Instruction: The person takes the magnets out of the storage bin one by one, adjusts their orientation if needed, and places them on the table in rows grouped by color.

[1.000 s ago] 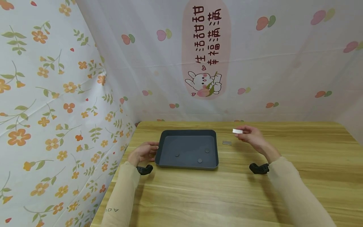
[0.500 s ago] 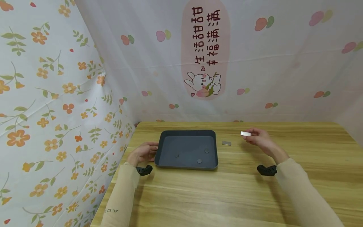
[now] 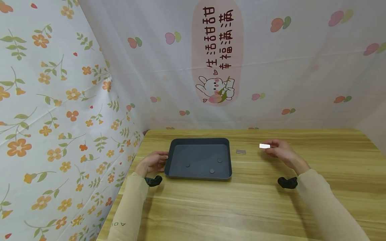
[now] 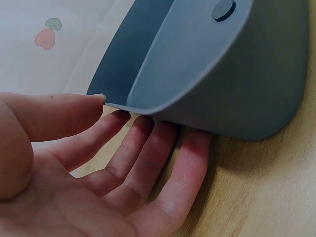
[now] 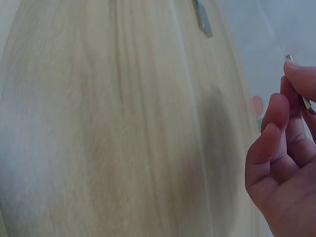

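Observation:
In the head view, my right hand (image 3: 280, 151) pinches a small, flat silver rectangular metal piece (image 3: 264, 146) between thumb and fingers, raised over the table. Its broad face shines white; the right wrist view shows the thin piece (image 5: 307, 102) partly covered by the thumb. A similar rectangular piece (image 3: 241, 152) lies flat on the wood, left of this hand. My left hand (image 3: 152, 161) touches the left side of a dark grey rectangular tray (image 3: 196, 154). In the left wrist view, its fingertips (image 4: 197, 140) meet the outer wall and the thumb tip is at the rim.
Inside the tray lie three small grey discs, one near the left (image 3: 188, 165) and two toward the right. The wooden table (image 3: 211, 207) ends at a printed cloth (image 3: 169, 100) behind, and a floral cloth (image 3: 72, 134) hangs on the left.
My right hand has moved to the right and slightly toward me with the silver piece, whose bright face has turned more into view. The left hand and tray hold their place.

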The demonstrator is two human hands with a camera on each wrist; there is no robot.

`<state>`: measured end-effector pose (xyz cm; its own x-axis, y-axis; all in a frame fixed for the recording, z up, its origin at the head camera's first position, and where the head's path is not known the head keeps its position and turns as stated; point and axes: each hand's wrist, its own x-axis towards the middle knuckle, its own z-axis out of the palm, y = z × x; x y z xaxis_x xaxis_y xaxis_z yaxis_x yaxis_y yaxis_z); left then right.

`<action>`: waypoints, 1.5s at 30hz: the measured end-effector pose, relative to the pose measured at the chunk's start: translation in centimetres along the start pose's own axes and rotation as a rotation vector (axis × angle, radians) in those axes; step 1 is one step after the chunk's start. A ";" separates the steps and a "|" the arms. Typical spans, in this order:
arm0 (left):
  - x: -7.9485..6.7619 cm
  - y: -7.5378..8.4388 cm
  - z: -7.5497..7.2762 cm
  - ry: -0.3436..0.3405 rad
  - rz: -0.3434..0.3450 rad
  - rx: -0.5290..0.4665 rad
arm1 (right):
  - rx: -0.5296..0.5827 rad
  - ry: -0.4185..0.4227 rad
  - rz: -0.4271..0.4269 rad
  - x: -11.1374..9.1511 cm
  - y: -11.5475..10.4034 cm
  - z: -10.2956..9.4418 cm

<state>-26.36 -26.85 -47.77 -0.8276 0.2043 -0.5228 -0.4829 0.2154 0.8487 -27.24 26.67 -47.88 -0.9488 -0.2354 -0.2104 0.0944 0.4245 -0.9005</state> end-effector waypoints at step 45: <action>0.1 0.0 -0.3 -0.012 -0.010 0.006 | -0.378 0.010 -0.052 1.6 1.3 0.7</action>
<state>-26.50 -27.09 -47.74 -0.8192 0.2132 -0.5324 -0.4896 0.2236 0.8428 -28.47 26.23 -49.61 -0.9525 -0.2575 -0.1628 -0.0701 0.7053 -0.7054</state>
